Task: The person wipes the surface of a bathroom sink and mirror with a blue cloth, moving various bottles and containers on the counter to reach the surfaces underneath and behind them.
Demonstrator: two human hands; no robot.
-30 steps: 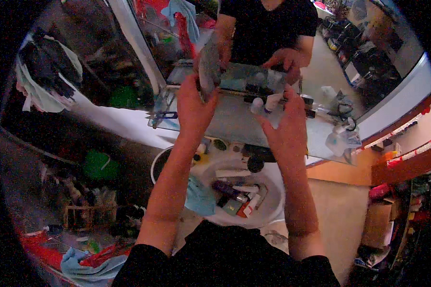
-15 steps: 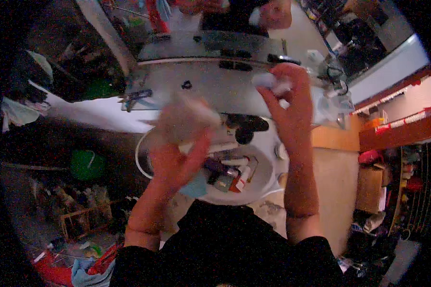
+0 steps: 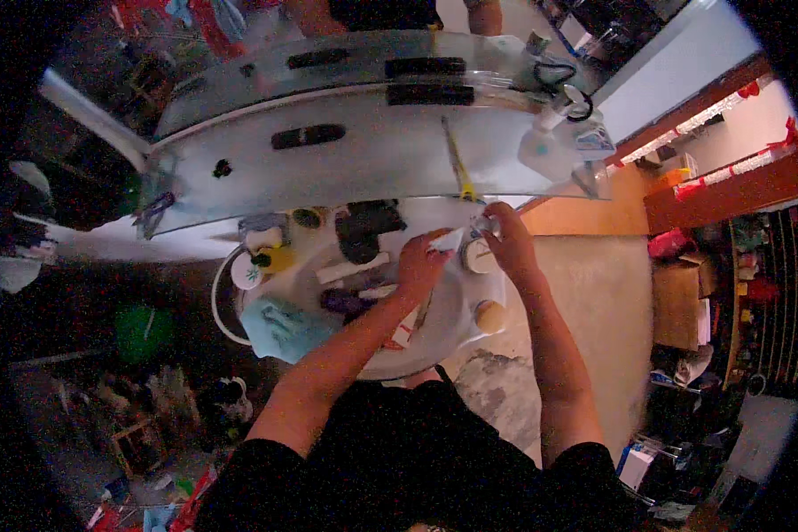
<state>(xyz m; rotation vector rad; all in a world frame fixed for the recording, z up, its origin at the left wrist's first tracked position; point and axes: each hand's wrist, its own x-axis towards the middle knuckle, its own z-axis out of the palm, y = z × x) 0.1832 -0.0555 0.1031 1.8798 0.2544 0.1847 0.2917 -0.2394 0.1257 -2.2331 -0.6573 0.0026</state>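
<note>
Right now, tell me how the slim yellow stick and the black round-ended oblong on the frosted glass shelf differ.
The slim yellow stick is bright and thin; the black round-ended oblong is dark and thicker. The stick points toward the person, its near end close to the right hand; the oblong lies crosswise, farther left. Both lie on the frosted glass shelf.
</note>
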